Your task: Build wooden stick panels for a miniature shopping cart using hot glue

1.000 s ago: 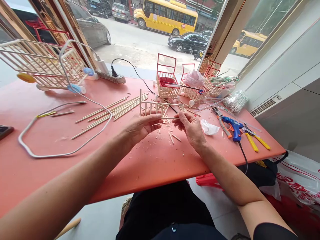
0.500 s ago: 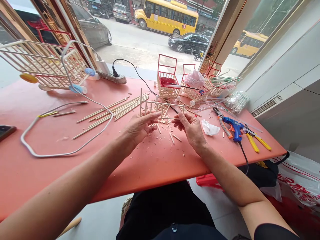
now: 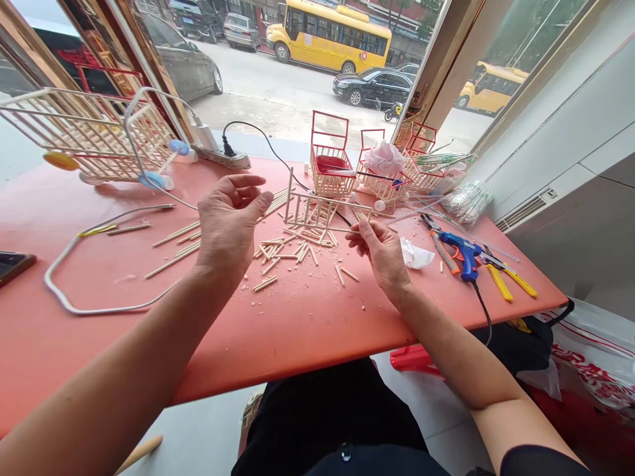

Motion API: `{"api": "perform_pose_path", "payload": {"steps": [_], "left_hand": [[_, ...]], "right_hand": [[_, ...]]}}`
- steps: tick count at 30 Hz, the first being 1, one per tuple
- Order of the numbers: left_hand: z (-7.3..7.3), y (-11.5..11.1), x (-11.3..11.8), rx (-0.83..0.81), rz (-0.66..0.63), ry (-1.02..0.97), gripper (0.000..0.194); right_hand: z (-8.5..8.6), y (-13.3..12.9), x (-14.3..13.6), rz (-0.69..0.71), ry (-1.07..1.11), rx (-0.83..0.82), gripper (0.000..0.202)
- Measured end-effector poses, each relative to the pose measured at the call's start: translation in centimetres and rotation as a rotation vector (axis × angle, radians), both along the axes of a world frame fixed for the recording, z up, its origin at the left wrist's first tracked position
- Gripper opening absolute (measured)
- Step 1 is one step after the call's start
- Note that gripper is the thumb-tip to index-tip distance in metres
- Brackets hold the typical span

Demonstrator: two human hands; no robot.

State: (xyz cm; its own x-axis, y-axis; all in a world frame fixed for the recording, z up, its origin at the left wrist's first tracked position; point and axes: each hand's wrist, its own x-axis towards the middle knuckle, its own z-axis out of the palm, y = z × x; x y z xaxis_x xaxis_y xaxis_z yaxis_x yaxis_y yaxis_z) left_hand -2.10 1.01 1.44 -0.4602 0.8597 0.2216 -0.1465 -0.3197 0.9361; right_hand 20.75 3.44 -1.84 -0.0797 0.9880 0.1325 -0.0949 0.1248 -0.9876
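Observation:
My right hand (image 3: 380, 250) pinches the right end of a small ladder-like frame of thin wooden sticks (image 3: 325, 227). The frame is held up over the table, its short rungs between two long sticks and a taller stick upright at its left end. To the left of it, my left hand (image 3: 231, 221) is raised with thumb and fingers apart, and nothing shows between them. Below the frame lie several short cut wooden sticks (image 3: 282, 256) and crumbs. Longer wooden sticks (image 3: 173, 261) lie partly behind my left hand.
Small stick-built carts (image 3: 330, 165) with red handles stand by the window; a larger cart (image 3: 99, 139) is at left. A white cable (image 3: 64, 264) loops across the red table (image 3: 238, 357). A blue glue gun (image 3: 464, 251), yellow-handled pliers (image 3: 510, 281) and crumpled tissue (image 3: 415, 254) lie right.
My left hand has let go of the stick frame and moved left and up. The frame stays in my right hand, tilted slightly, and more short sticks are uncovered.

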Motion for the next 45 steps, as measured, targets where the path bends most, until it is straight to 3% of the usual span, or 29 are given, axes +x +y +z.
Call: {"api": "perform_pose_path", "payload": {"steps": [6, 10, 16, 26, 33, 41, 45], "left_hand": [[0.3, -1.2, 1.2, 0.022, -0.071, 0.167, 0.014], [-0.1, -1.3, 1.1, 0.066, -0.042, 0.372, 0.001], [-0.4, -0.8, 0.8, 0.191, 0.071, 0.795, 0.014], [-1.5, 0.2, 0.0, 0.181, -0.001, 1.217, 0.024], [-1.2, 0.0, -0.2, 0.139, 0.011, 1.278, 0.015], [-1.8, 0.5, -0.4, 0.145, -0.034, 1.217, 0.020], [-1.7, 0.4, -0.3, 0.121, -0.040, 1.182, 0.018]], "right_hand": [[-0.2, -0.1, -0.2, 0.013, 0.009, 0.020, 0.051], [-0.3, -0.1, -0.3, 0.024, -0.013, 0.030, 0.051], [-0.3, -0.2, -0.2, 0.069, -0.053, 0.023, 0.052], [-0.2, -0.2, -0.2, 0.109, -0.062, 0.033, 0.057], [-0.1, -0.3, -0.1, 0.134, -0.031, 0.007, 0.061], [-0.9, 0.0, -0.2, 0.252, -0.006, -0.199, 0.063], [-0.9, 0.3, -0.1, 0.223, 0.021, -0.251, 0.069]]}}
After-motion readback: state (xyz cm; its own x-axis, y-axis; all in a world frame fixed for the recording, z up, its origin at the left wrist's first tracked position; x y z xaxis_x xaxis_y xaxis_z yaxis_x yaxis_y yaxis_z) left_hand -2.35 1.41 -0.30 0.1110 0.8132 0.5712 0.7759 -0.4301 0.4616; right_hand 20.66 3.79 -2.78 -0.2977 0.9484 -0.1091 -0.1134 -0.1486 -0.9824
